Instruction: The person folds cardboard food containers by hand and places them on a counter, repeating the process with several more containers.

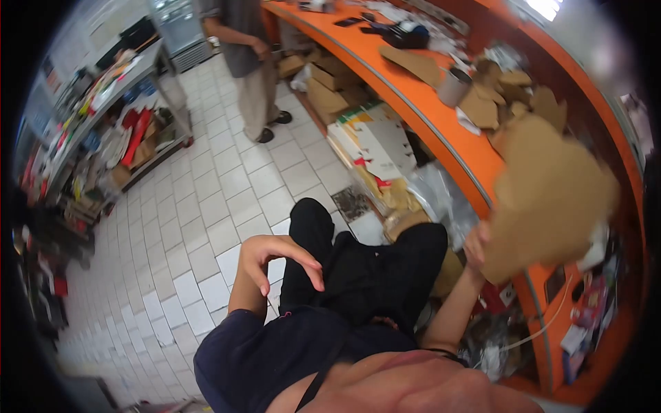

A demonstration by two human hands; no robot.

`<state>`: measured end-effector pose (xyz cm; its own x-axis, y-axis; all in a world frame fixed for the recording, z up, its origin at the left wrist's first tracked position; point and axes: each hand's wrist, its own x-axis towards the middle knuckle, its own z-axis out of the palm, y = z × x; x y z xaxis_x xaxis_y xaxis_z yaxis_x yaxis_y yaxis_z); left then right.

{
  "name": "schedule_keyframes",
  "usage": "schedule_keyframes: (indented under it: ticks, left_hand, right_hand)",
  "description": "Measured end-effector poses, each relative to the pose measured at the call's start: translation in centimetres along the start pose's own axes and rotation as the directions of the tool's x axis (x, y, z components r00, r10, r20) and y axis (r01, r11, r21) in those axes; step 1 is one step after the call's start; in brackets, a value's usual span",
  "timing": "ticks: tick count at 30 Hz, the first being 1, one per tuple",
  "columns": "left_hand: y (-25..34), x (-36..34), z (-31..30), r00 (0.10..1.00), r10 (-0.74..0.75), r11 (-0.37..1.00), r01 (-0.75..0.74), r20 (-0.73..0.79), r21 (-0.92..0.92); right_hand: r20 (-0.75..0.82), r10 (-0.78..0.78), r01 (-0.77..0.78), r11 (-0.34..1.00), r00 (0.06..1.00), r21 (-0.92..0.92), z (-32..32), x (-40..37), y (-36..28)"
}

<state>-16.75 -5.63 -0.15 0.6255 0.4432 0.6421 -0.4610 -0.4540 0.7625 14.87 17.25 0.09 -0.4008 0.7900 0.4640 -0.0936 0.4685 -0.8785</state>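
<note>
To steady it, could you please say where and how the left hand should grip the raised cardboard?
Probably pinch the cardboard by its left edge beyond the right hand, bringing the left hand from the left: the sheet looks broad and thin, that edge free.

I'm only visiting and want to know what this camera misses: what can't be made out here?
All in the head camera's view:
- Other person's head: cut off by the top edge.
- Right hand's exact grip: blurred against the cardboard.
- Print on the white box: too small to read.
- Goods on the left-hand shelf: too small and jumbled to name one by one.
- Far corners: lost in the lens's dark rim.
</note>
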Motion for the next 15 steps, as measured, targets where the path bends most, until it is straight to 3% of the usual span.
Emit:
schedule_keyframes:
  ticks: [3, 4, 6, 7, 9, 10, 11, 12, 15]
  left_hand:
    - [-0.4, 0.2, -0.3, 0.994, 0.013, 0.997, -0.004, -0.108, 0.079]
    - [-0.5, 0.1, -0.4, 0.995, 0.007, 0.998, -0.001, -0.097, 0.061]
    - [-0.7, -0.2, -0.6, 0.988, 0.029, 0.996, -0.016, -0.151, 0.084]
    - [-0.7, -0.5, -0.4, 0.988, 0.026, 0.996, -0.013, -0.154, 0.084]
    - [-0.6, -1.0, -0.4, 0.966, 0.057, 0.995, -0.034, -0.254, 0.093]
    - [-0.7, -1.3, -0.5, 0.962, 0.065, 0.993, -0.036, -0.265, 0.113]
    - [-0.7, -1.6, -0.3, 0.950, 0.108, 0.993, -0.090, -0.293, 0.076]
    - [-0.7, -1.9, -0.2, 0.936, 0.149, 0.989, -0.145, -0.320, 0.037]
    - [-1.3, -2.1, -0.2, 0.910, 0.225, 0.967, -0.251, -0.347, -0.031]
  right_hand:
    - [0.157, 0.108, -0.048, 0.937, 0.982, -0.345, 0.6, 0.4, 2.6]
    - [0.044, 0.112, -0.090, 0.933, 0.993, -0.348, 0.9, 0.1, 4.9]
    - [0.022, 0.384, -0.206, 0.544, 0.923, -0.813, 2.9, 0.5, 0.9]
    - [0.025, 0.386, -0.207, 0.546, 0.922, -0.812, 2.5, 0.2, 1.0]
    - [0.078, 0.043, 0.007, 0.832, 0.996, -0.555, 0.1, -0.3, 1.6]
    - [0.074, 0.206, -0.188, 0.962, 0.976, -0.199, -2.7, -0.9, 3.5]
    - [-0.231, 0.265, -0.137, 0.880, 0.936, 0.454, -4.2, -3.7, 7.1]
    - [-0.212, 0.268, -0.146, 0.876, 0.940, 0.460, -3.7, -4.4, 7.2]
    - [-0.232, 0.001, 0.025, 0.993, 0.973, 0.112, -1.9, -6.0, 6.3]
